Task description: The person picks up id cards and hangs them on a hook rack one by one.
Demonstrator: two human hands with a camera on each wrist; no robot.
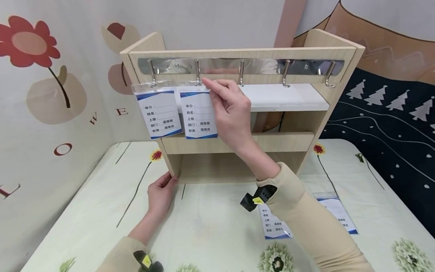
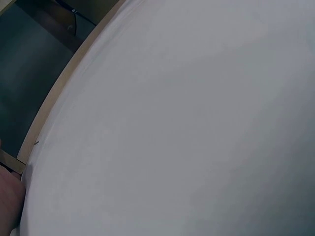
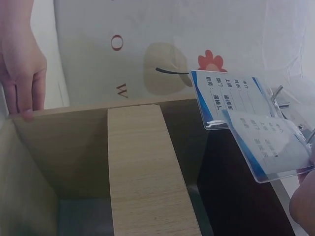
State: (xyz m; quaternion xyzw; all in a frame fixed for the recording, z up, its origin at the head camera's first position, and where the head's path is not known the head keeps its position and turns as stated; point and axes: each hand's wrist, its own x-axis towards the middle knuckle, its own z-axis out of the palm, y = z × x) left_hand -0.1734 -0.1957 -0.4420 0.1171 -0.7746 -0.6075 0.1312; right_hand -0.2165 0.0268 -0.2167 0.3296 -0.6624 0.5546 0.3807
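Observation:
In the head view, my right hand [image 1: 232, 111] pinches the top right edge of a clear badge holder [image 1: 198, 113] with a blue-and-white card, up at the second hook [image 1: 198, 70]. To its left another badge holder [image 1: 159, 113] hangs, slightly tilted, from the first hook [image 1: 151, 70]. The right wrist view shows the two holders overlapping, the nearer holder [image 3: 268, 142] beside my fingertips. At the lower left corner of the wooden shelf [image 1: 236, 143], my left hand [image 1: 161, 194] grips the side panel's edge; in the left wrist view only a sliver of hand [image 2: 10, 201] appears.
Three more hooks line the metal strip [image 1: 265, 66] to the right. On the patterned tablecloth [image 1: 217, 211] lie a badge holder [image 1: 272, 224], partly under my right forearm, and another badge holder [image 1: 336, 213] farther right. A printed curtain [image 1: 85, 151] borders the left side.

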